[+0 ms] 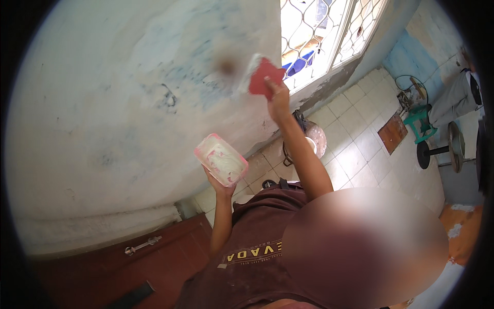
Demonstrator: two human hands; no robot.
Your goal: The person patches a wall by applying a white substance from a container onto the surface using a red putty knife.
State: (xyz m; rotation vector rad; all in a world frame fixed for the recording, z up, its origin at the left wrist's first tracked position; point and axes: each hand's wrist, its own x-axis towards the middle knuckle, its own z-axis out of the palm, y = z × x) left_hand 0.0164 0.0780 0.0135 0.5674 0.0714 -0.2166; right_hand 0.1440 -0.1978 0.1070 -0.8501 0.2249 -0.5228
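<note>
My left hand (220, 184) supports a pink-rimmed rectangular tub (244, 165) from beneath, its fingers mostly hidden. White paste (220, 157) fills much of the tub and smears its sides. In my right hand (278, 103) is a flat red putty spreader (261, 78), gripped with the thumb along its face. White paste coats the spreader's left edge, which is close to the wall (128, 103); whether it touches I cannot tell. Pale patches and blue-grey marks cover the wall, and a blurred brown spot lies left of the spreader.
A window with a white grille (337, 31) borders the wall. Behind my right forearm stands a round paint-spattered stool (320, 139) on the tiled floor (360, 126). Farther right are a green stool (421, 122) and grey cloth (453, 103). A brown door (180, 247) is at lower left.
</note>
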